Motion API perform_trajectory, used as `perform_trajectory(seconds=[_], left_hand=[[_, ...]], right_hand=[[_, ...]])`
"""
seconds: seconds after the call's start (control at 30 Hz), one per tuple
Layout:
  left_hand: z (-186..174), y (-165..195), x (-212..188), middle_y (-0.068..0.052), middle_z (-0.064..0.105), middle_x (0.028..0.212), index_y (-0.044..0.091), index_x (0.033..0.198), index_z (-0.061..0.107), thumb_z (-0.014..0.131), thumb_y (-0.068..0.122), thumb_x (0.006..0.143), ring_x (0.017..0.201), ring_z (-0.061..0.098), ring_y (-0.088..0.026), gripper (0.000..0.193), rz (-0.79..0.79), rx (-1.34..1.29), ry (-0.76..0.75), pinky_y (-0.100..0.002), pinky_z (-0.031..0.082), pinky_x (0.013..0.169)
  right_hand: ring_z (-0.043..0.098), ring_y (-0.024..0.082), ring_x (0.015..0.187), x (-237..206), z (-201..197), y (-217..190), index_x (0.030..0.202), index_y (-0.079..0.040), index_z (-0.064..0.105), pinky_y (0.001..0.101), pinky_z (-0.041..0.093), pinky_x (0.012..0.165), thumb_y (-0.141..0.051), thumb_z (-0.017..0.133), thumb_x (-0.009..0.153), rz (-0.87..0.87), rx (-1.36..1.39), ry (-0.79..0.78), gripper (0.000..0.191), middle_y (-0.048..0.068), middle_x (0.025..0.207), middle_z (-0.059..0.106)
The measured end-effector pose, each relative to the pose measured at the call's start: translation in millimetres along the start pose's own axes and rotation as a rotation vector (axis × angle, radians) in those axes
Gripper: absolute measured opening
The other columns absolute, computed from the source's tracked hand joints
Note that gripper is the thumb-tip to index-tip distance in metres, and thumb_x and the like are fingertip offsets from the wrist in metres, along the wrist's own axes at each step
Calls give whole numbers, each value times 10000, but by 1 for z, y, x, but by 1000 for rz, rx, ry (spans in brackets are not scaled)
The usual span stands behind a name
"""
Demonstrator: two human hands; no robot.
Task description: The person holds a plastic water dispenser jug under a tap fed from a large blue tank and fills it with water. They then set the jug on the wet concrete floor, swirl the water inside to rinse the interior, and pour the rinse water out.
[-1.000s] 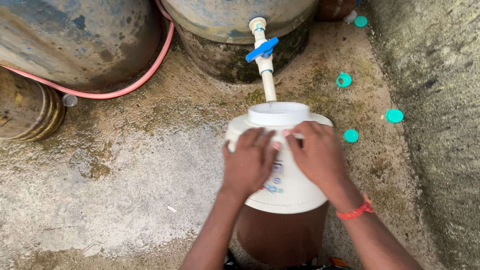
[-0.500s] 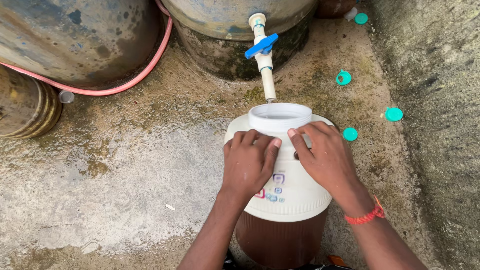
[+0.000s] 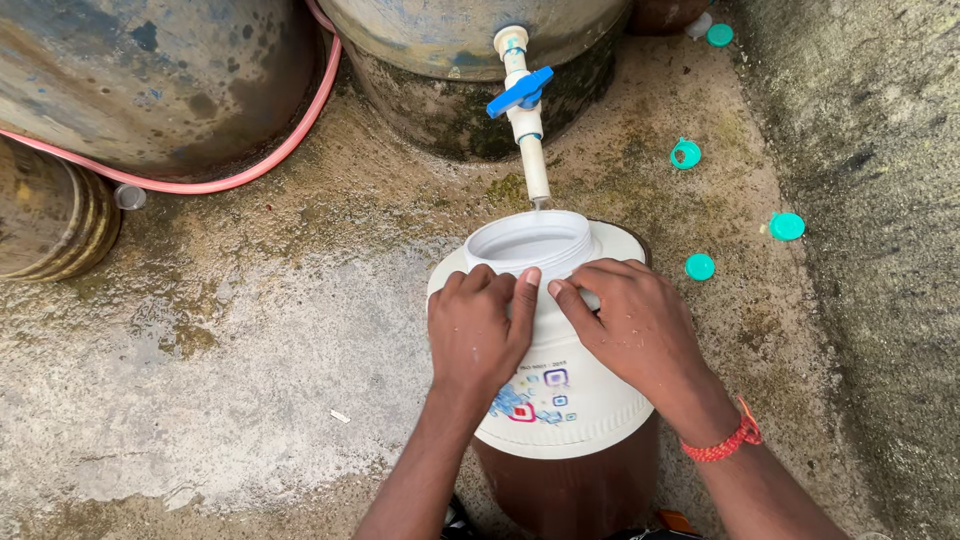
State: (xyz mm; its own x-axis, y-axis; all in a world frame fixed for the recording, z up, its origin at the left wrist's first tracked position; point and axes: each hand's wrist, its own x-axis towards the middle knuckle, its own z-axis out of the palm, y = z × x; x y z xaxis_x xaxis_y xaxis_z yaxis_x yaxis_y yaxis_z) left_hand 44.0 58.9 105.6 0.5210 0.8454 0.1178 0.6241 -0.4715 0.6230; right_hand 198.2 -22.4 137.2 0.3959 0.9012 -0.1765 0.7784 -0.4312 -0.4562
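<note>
A white and brown water container (image 3: 560, 400) is seen standing on the rough concrete ground (image 3: 220, 400) near the middle of the scene, just under a white pipe tap (image 3: 527, 120) with a blue lever handle (image 3: 520, 92). Its wide round mouth (image 3: 530, 243) is uncovered and lies directly below the spout. The upper white part is rounded; the lower part is brown. A small printed label (image 3: 535, 395) with blue, purple and red squares is placed on the near side of the white shoulder, between the two wrists.

The left hand (image 3: 480, 330) is laid flat on the container's shoulder, fingers together and pointing far toward the mouth, pressed on the surface rather than wrapped round anything. The right hand (image 3: 635, 325) is laid just beside it on the right, fingers spread a little and bent toward the neck of the mouth; the two forefingers are nearly touching. A red thread band (image 3: 722, 445) is worn at the right wrist.

The tap is fitted to a large weathered barrel (image 3: 470, 30) at the far side. A second big drum (image 3: 150, 80) is seen at the far left, ringed by a pink hose (image 3: 250, 170). Four teal caps (image 3: 686, 153) are scattered on the ground to the right, near a grey wall (image 3: 880, 250).
</note>
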Motion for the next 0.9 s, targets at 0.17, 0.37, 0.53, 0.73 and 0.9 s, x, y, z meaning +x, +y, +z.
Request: perform_trajectory(seconds=[0.17, 0.37, 0.53, 0.73, 0.9], left_hand=[[8, -5, -1, -113, 686, 966, 67, 977, 764, 560, 401, 1006, 941, 621, -326, 392, 116, 17, 106, -495, 444, 818], [8, -8, 3, -114, 681, 995, 55, 1039, 758, 555, 400, 1009, 982, 625, -322, 401, 242, 75, 254, -517, 426, 844], [1, -6, 3, -118, 671, 817, 52, 828, 752, 559, 368, 1018, 847, 614, -317, 417, -25, 5, -3, -496, 455, 789], [12, -17, 1, -174, 685, 1103, 16, 1094, 722, 570, 353, 1018, 1103, 610, -375, 377, 94, -57, 31, -506, 482, 917], [24, -26, 3, -255, 515, 1467, -30, 1405, 550, 557, 398, 1006, 1418, 406, -425, 585, 120, 48, 10, -590, 368, 1032]], right_hand=[[674, 375, 1107, 10, 14, 7, 1110, -43, 720, 568, 418, 993, -329, 666, 919, -362, -46, 291, 348, 149, 1179, 727], [668, 388, 1067, 19, 18, 4, 1078, -30, 733, 490, 487, 916, -316, 649, 942, -364, -57, 371, 328, 162, 1103, 729], [685, 314, 832, 9, 4, 7, 834, -48, 763, 408, 544, 868, -386, 648, 1012, 3, -70, 101, 399, 126, 847, 760], [675, 348, 1065, 17, 20, 22, 1063, -29, 746, 482, 492, 1002, -292, 628, 1005, -286, 79, 222, 294, 168, 1136, 734], [510, 376, 1330, 21, 34, 26, 1337, -18, 588, 605, 317, 1128, -409, 646, 948, -337, -91, 211, 555, 205, 1359, 594]])
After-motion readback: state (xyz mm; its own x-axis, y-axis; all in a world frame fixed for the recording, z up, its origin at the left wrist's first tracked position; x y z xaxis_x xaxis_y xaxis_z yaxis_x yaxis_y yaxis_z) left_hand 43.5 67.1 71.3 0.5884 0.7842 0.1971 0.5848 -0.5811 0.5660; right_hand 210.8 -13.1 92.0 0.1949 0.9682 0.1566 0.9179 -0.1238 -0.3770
